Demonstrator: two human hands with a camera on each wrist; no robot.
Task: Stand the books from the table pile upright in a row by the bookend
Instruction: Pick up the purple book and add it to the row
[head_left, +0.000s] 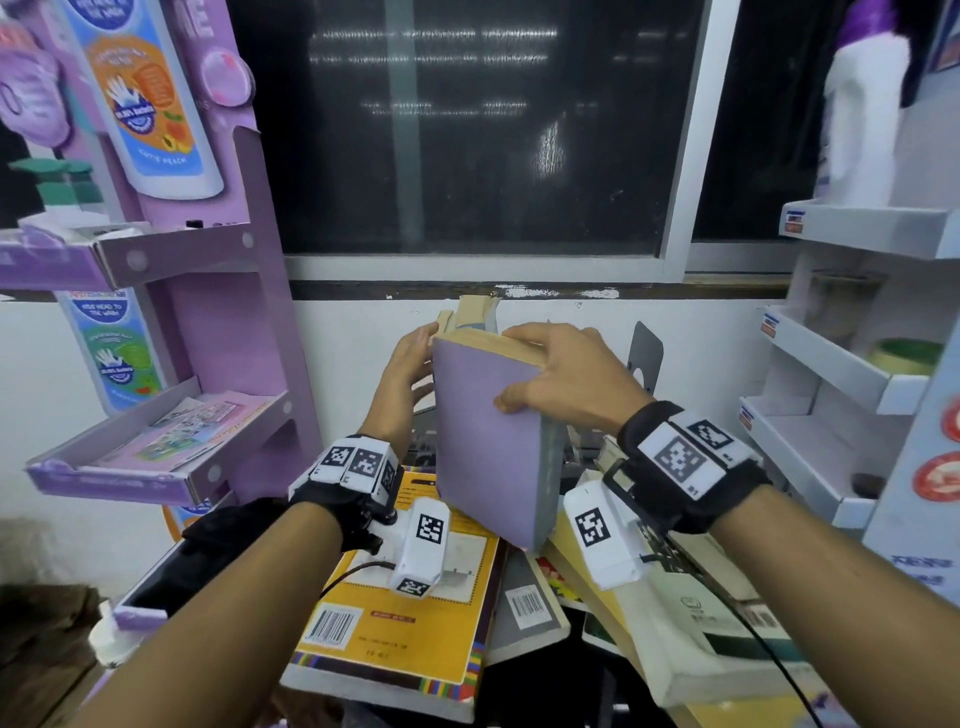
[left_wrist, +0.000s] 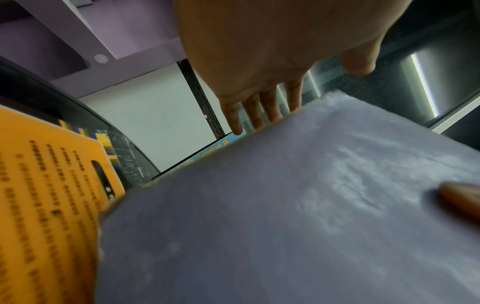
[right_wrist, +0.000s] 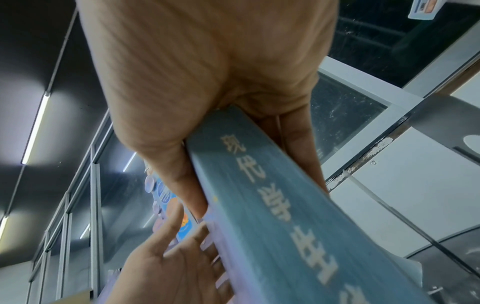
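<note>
My right hand (head_left: 550, 374) grips a thick book with a lilac cover (head_left: 483, 431) by its top edge and holds it upright above the pile. Its grey-blue spine (right_wrist: 280, 216) carries pale characters, with my thumb on one cover and fingers on the other. My left hand (head_left: 410, 369) is open, its straight fingers (left_wrist: 255, 115) reaching past the book's far left edge; its touching the book cannot be told. Behind the lilac book stand upright books (head_left: 470, 312). The grey metal bookend (head_left: 647, 358) rises at the right behind my right hand.
A pile of flat books lies below: a yellow one (head_left: 400, 613), a grey one (head_left: 524, 597) and cream ones (head_left: 691, 623). A purple display rack (head_left: 223, 291) stands left, white shelves (head_left: 852, 374) right, a dark window (head_left: 467, 130) behind.
</note>
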